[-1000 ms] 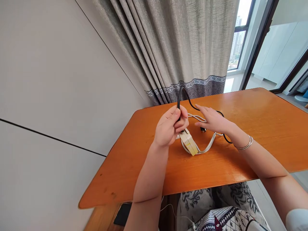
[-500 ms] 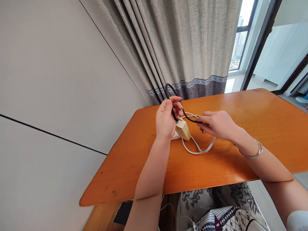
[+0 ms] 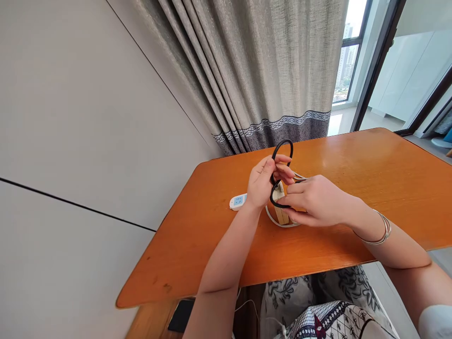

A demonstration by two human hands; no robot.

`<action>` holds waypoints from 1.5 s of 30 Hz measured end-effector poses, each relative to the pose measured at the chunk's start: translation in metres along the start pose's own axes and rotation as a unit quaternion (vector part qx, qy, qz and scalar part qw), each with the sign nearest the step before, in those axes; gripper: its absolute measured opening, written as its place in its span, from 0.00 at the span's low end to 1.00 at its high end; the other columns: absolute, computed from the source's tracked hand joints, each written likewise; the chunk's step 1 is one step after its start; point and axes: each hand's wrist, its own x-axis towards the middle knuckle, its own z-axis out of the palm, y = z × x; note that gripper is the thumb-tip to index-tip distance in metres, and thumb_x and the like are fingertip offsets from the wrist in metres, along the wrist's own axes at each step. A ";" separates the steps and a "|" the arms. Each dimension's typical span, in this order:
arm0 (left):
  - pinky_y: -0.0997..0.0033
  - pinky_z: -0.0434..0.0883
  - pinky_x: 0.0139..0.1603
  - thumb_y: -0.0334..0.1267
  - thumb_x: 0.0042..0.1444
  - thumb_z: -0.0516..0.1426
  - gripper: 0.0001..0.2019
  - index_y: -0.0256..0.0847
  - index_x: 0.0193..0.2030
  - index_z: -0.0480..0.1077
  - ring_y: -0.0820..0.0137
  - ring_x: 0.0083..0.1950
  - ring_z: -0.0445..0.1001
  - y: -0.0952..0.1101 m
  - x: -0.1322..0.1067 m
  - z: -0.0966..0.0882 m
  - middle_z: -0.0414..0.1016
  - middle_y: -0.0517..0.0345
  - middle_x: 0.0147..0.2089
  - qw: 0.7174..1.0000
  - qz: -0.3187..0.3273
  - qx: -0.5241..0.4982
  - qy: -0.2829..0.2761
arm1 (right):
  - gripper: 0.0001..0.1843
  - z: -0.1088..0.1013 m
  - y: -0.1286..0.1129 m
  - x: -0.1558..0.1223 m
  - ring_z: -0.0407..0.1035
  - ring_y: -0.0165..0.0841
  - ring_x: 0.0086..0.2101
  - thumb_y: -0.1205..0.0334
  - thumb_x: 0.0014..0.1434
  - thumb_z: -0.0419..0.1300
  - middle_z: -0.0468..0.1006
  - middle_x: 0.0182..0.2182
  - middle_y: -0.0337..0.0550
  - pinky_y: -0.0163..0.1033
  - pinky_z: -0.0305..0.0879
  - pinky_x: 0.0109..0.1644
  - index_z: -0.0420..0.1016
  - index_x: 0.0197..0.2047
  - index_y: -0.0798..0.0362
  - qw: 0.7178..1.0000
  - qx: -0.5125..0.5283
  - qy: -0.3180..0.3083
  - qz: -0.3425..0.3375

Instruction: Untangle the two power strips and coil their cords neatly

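Observation:
A black cable (image 3: 282,147) is bent into loops above the orange wooden table (image 3: 219,245). My left hand (image 3: 262,183) pinches the loops where they cross. My right hand (image 3: 316,200) is closed on the lower loop of the same cable, a bracelet on its wrist. Behind my fingers a cream-coloured plug block (image 3: 280,214) shows partly, with a white cord (image 3: 273,220) curving under it on the table. A small white device with a blue face (image 3: 238,201) lies on the table just left of my left wrist.
A grey curtain (image 3: 268,70) hangs behind the table's far edge, beside a plain wall on the left. A window and a dark door frame stand at the right. Patterned fabric on my lap shows below the table's near edge.
The cable went from one long arc to tight loops. My right hand moved left and closed on it. The small white device has come into view as my left hand shifted right.

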 end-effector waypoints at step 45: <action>0.79 0.44 0.15 0.60 0.61 0.57 0.31 0.42 0.20 0.50 0.82 0.14 0.41 0.013 -0.007 0.003 0.45 0.69 0.13 0.974 -0.143 -0.069 -0.163 | 0.21 -0.004 0.052 -0.007 0.70 0.27 0.28 0.56 0.71 0.53 0.83 0.35 0.44 0.34 0.68 0.35 0.76 0.61 0.54 0.938 0.257 0.158 0.170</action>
